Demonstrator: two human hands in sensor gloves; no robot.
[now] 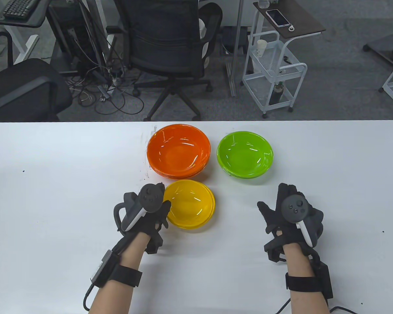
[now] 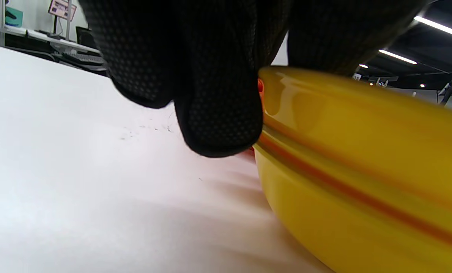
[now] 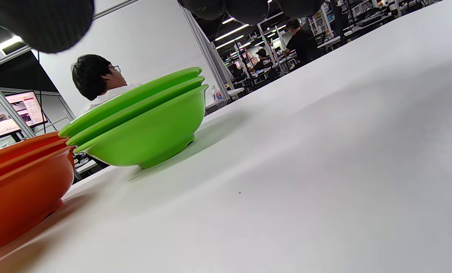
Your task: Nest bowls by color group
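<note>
A stack of yellow bowls (image 1: pixel 191 203) sits at the table's front middle. My left hand (image 1: pixel 164 209) holds its left rim. In the left wrist view my gloved fingers (image 2: pixel 218 113) press the outside of the rim of the yellow bowls (image 2: pixel 362 182) and another finger lies over the rim. A stack of orange bowls (image 1: pixel 178 151) stands behind, and a stack of green bowls (image 1: pixel 245 154) to its right. My right hand (image 1: pixel 274 200) is open and empty, in front of the green stack. The right wrist view shows three nested green bowls (image 3: pixel 146 125) and the orange stack (image 3: pixel 17 189).
The white table (image 1: pixel 52 196) reaches across the view, with bare surface left and right of the bowls. Behind its far edge stand an office chair (image 1: pixel 167 42) and a white trolley (image 1: pixel 271 72).
</note>
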